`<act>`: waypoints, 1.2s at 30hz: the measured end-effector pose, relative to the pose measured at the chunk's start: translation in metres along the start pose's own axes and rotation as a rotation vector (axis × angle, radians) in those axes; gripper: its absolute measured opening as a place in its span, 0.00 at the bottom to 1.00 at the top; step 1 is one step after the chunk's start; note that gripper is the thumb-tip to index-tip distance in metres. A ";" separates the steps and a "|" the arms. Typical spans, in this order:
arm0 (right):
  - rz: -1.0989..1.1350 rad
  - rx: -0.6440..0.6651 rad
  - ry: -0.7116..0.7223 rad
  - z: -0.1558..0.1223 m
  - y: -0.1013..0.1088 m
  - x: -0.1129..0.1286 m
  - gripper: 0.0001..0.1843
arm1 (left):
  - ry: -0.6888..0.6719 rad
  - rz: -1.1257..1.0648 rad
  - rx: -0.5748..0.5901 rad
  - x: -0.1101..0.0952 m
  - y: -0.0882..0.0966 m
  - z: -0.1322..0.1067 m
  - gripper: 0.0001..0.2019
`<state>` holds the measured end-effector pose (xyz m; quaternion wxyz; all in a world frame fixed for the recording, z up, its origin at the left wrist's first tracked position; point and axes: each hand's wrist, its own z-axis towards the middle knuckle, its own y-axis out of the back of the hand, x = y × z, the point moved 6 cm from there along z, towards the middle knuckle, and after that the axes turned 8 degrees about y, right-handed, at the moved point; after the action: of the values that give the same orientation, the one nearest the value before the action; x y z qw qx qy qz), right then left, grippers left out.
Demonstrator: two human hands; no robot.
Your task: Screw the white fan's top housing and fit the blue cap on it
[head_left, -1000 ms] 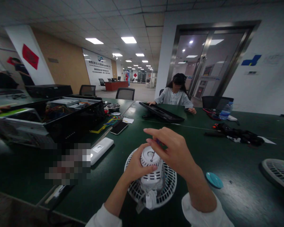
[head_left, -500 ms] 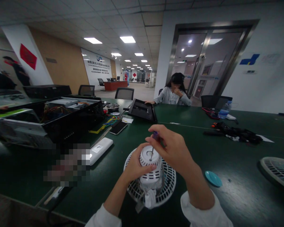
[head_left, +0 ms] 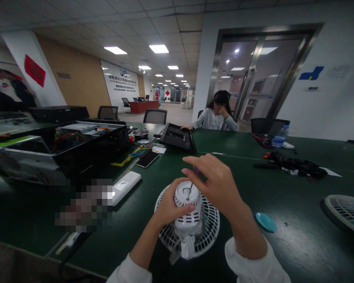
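Observation:
A white electric fan [head_left: 187, 224] stands face down on the green table, its round grille [head_left: 211, 228] underneath and the motor housing on top. My left hand [head_left: 169, 206] wraps around the housing from the left, thumb across its near side. Above it, my right hand [head_left: 214, 181] grips a screwdriver [head_left: 191, 186] by its purple handle, which the fingers mostly hide. The thin metal shaft slants down, and its tip is at a hole in the top of the housing.
Right of the fan lie a turquoise disc [head_left: 266, 222] and another fan grille [head_left: 346, 210]. On the left are a white power bank [head_left: 126, 188], a phone [head_left: 148, 159] and an open computer case [head_left: 88, 153]. Across the table a person [head_left: 216, 114] sits touching a black panel [head_left: 177, 137].
My right hand's fingers have shifted and turned slightly around the screwdriver handle. The left hand and the fan stay in place.

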<state>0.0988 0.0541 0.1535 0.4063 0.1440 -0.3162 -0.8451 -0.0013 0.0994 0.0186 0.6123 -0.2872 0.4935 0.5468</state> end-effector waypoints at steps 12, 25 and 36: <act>0.137 0.058 -0.040 -0.002 -0.004 -0.001 0.17 | -0.009 -0.003 -0.003 0.003 0.000 -0.001 0.32; 0.126 -0.026 0.080 0.002 -0.002 0.009 0.14 | -0.003 0.018 -0.015 0.000 0.001 0.000 0.32; 0.111 -0.067 0.100 0.003 -0.001 0.011 0.13 | 0.002 0.007 -0.020 -0.001 0.000 0.000 0.31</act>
<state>0.0900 0.0467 0.1554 0.4725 0.1548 -0.2747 -0.8230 -0.0017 0.0992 0.0194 0.6069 -0.2923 0.4896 0.5536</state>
